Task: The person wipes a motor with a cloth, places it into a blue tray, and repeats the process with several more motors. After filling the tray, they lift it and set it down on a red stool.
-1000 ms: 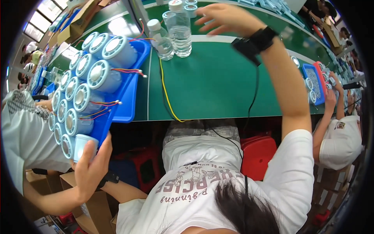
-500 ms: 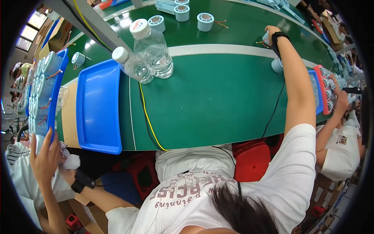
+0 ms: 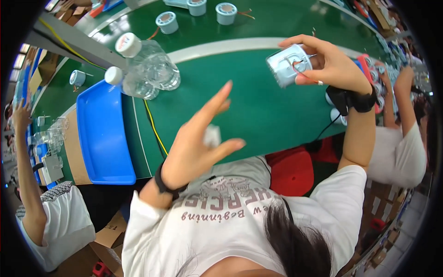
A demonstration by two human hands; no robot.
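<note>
My right hand grips a light blue cylindrical motor housing, tilted over the far right of the green table. Thin wires with a small white plug hang from the housing across my fingers. My left hand is raised over the table's near edge, its index finger and thumb stretched apart and pointing toward the housing. A blurred white wad sits against its palm, seemingly held by the other fingers, which are mostly hidden. Its material is unclear.
Two clear plastic bottles with white caps stand left of centre, beside a blue tray. Several similar housings lie at the back. Co-workers are at both sides, one reaching with a hand. A red stool is below the table edge.
My right hand has drawn the housing back from the far right. My left hand came from the far left with the white wad. The co-worker's filled blue tray has moved away at left.
</note>
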